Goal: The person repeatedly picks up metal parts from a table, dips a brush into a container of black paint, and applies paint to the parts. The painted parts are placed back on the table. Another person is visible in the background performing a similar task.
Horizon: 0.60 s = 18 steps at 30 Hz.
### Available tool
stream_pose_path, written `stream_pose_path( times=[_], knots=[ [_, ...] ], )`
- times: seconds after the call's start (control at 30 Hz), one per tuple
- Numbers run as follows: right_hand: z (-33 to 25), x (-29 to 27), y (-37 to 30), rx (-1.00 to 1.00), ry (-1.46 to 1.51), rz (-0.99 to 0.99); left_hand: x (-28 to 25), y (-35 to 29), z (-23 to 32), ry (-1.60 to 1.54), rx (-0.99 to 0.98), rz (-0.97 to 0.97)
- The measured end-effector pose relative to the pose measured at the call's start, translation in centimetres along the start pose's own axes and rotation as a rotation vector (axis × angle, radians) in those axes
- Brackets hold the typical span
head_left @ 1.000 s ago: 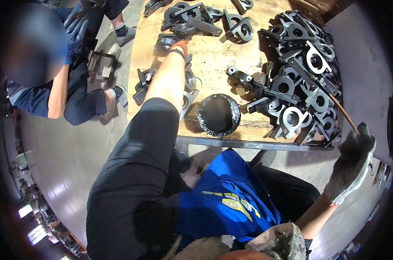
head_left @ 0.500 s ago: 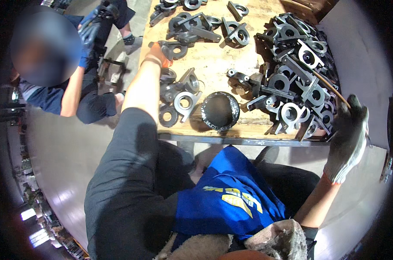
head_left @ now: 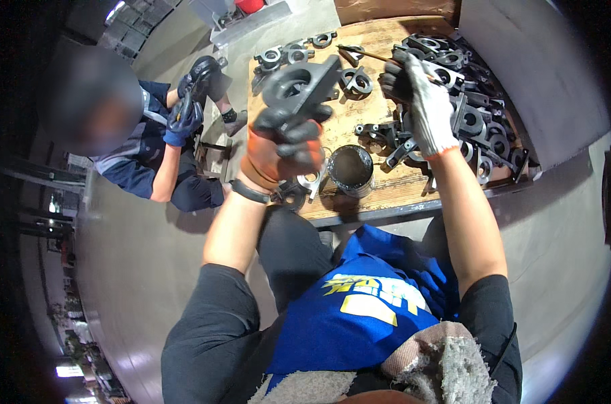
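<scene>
My left hand, in an orange and black glove, is raised over the near left of the table. It grips a dark metal bracket with a large round hole, held up and tilted. My right hand, in a white glove with dark fingers, is closed round a thin brown stick that points left toward the bracket, its tip apart from it. Below and between my hands stands a round can with a black-smeared rim and dark contents.
Many more brackets lie heaped on the wooden table's right side. Smaller groups sit at its far left. A grey panel rises along the right. At the left a co-worker in blue gloves sits handling a dark part.
My left hand has lifted a bracket from the table's left side and brought it nearer. My right hand has moved left and inward with the stick. The view has shifted.
</scene>
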State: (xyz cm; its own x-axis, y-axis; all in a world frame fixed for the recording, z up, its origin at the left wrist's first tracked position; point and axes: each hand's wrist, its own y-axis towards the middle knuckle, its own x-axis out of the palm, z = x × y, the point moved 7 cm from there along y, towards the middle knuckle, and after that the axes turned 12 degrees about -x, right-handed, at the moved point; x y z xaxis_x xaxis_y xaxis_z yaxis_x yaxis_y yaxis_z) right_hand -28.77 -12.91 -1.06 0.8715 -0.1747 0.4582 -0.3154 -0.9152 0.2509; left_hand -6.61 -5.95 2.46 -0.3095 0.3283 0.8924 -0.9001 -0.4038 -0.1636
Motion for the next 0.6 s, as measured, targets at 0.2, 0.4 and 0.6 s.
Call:
stream_pose_path(
  times=[0.2,0.4,0.6],
  knots=[
    [-1.4,2.8,-1.8,0.067,0.670,0.000,2.6,4.1,-7.1,0.045,-0.135,-0.138],
    [-1.8,0.0,-1.7,0.144,0.824,-0.131,-1.7,6.5,-9.6,0.026,-0.205,0.015],
    [-4.9,1.4,-2.9,0.129,0.710,-0.081,-1.9,6.5,-9.9,0.052,-0.157,0.093]
  ],
)
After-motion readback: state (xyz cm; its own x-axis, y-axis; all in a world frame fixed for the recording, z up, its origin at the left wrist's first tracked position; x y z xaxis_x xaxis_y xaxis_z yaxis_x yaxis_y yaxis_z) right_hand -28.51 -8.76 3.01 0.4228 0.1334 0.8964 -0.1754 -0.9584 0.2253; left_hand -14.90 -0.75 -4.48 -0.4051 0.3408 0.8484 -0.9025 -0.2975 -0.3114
